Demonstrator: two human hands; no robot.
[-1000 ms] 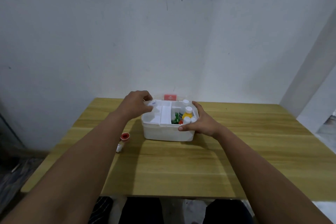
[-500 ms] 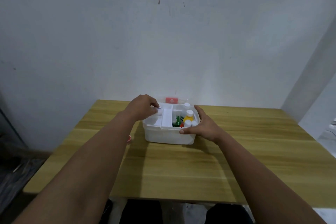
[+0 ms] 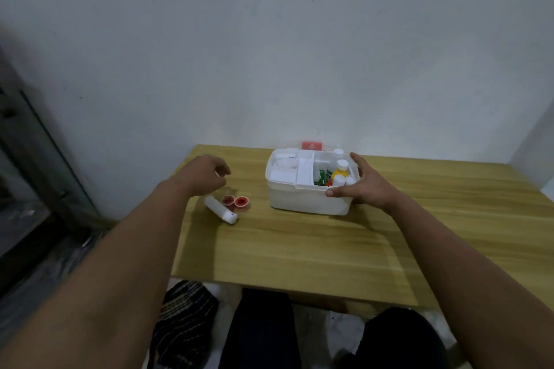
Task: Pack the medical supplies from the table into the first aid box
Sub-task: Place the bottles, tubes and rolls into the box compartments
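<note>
The white first aid box (image 3: pixel 302 202) stands open on the wooden table (image 3: pixel 329 249), with white packs on its left side and a yellow bottle (image 3: pixel 340 172), white-capped bottles and green packets on its right. My right hand (image 3: pixel 362 186) grips the box's right front corner. My left hand (image 3: pixel 207 174) hovers left of the box with fingers loosely curled and nothing in it. Just below it lie a white tube (image 3: pixel 220 209) and two small red-topped pots (image 3: pixel 235 201) on the table.
A red-and-white lid part (image 3: pixel 311 146) shows behind the box, against the white wall. The table's left edge lies close to my left forearm, with a dark doorway and floor beyond. My legs are under the front edge.
My left hand has left the box's left compartment and moved left, above the tube and pots. The camera has tilted down and turned left. My right hand stays on the box.
</note>
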